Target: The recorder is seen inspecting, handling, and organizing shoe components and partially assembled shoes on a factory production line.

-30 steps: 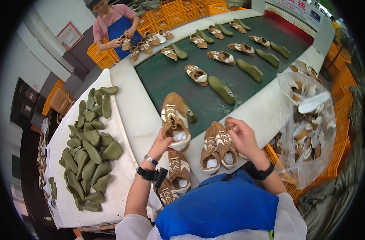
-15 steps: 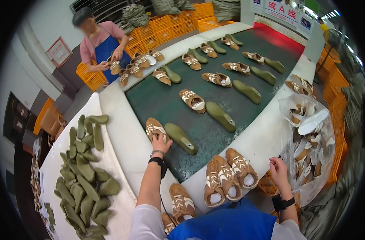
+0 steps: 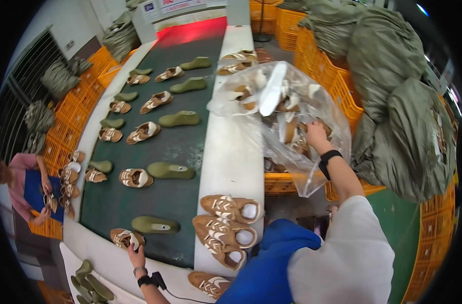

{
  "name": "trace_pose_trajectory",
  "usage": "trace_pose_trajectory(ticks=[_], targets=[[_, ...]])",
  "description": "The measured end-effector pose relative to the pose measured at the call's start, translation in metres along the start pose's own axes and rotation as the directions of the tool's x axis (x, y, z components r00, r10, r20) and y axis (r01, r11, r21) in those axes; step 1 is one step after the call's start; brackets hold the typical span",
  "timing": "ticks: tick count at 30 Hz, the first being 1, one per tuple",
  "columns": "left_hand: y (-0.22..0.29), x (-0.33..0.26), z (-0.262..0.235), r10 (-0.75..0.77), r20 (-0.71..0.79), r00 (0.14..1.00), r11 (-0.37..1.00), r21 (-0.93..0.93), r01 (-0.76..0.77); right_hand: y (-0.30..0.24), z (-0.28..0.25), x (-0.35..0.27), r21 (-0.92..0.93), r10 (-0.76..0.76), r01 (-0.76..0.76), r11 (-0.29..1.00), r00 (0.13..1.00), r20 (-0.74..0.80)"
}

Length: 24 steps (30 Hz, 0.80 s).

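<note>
My left hand (image 3: 136, 257) is open at the near end of the dark green belt, its fingers spread at the edge of a brown and white shoe (image 3: 124, 237). Beside that shoe lies an olive green shoe last (image 3: 155, 225). Over on the right, my right hand (image 3: 317, 134) reaches into a clear plastic bag (image 3: 306, 183) of brown and white shoe uppers (image 3: 292, 133). Its fingertips are partly hidden among the uppers, so their grip is unclear. A white insole-shaped piece (image 3: 273, 89) lies on top in the bag.
Pairs of shoes and lasts line the belt (image 3: 183, 142). Several shoes (image 3: 225, 230) sit on its white right-hand ledge (image 3: 231, 167). More lasts (image 3: 89, 283) lie at lower left. Orange crates (image 3: 348, 96) and grey-green sacks (image 3: 383, 55) stand right. A co-worker (image 3: 31, 187) handles a shoe at left.
My view has swung right. My right hand has gone from beside the plastic bag into it. My left hand has drawn back from the top of the shoe to its edge.
</note>
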<state>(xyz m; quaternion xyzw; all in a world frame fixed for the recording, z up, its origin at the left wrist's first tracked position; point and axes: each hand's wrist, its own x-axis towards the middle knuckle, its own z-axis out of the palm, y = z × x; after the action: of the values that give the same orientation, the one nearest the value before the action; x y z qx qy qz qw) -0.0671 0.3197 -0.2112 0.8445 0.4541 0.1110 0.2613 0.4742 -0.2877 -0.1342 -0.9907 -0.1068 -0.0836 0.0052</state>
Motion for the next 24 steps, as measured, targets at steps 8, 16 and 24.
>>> trace_pose_trajectory(ticks=[8, 16, 24], targets=[[0.205, -0.143, -0.075, 0.139, 0.335, 0.932, 0.986, -0.135, -0.098, 0.014, 0.053, 0.013, 0.657, 0.102, -0.183, 0.732, 0.982, 0.16], [0.345, -0.232, -0.029, 0.621, 0.319, 0.716, 0.783, -0.203, -0.589, -0.079, 0.001, -0.029, 0.892, -0.158, -0.415, -0.176, 0.907, 0.391], [0.391, -0.222, 0.029, 0.499, 0.156, 0.852, 0.763, -0.545, -0.347, -0.132, -0.095, -0.174, 0.794, -0.605, 0.586, 0.161, 0.695, -0.39]])
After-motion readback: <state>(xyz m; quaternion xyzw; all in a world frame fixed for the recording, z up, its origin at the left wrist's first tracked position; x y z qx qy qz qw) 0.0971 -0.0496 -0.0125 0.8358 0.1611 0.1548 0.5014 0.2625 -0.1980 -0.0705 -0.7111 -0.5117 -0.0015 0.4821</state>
